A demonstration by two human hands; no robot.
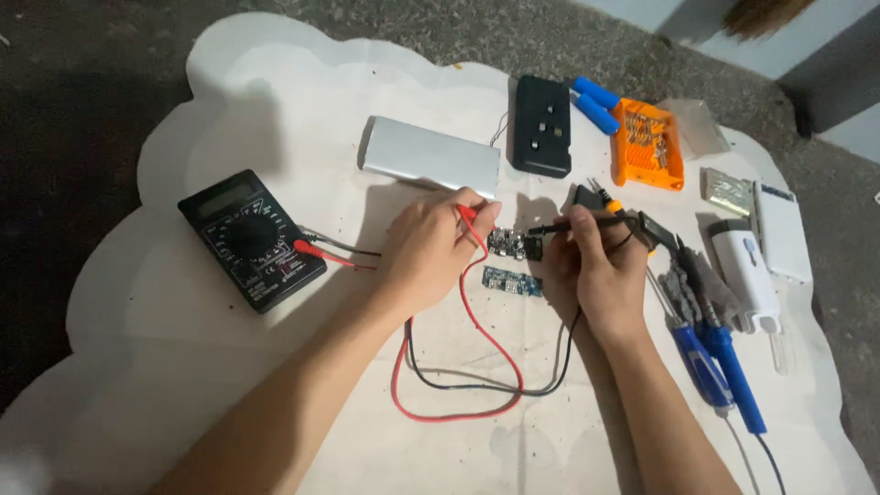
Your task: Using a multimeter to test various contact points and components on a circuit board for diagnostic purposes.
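We are testing the small board (505, 244), which lies on the white mat (229, 82) between our hands. Left hand (426, 252) pinches the red probe (469, 214), right hand (591, 261) the black probe (559, 225). Next we judge both tips must touch its contacts steadily; the meter (250, 238) sits far left.

Two bare forearms come into view from the bottom edge, with no sleeve, cuff or glove on either. The left hand (429, 252) shows no ring, no watch and no band at the wrist. The right hand (594, 266) is likewise unadorned, its wrist plain. The fingernails look short and unpainted, though the picture is too soft to be sure.
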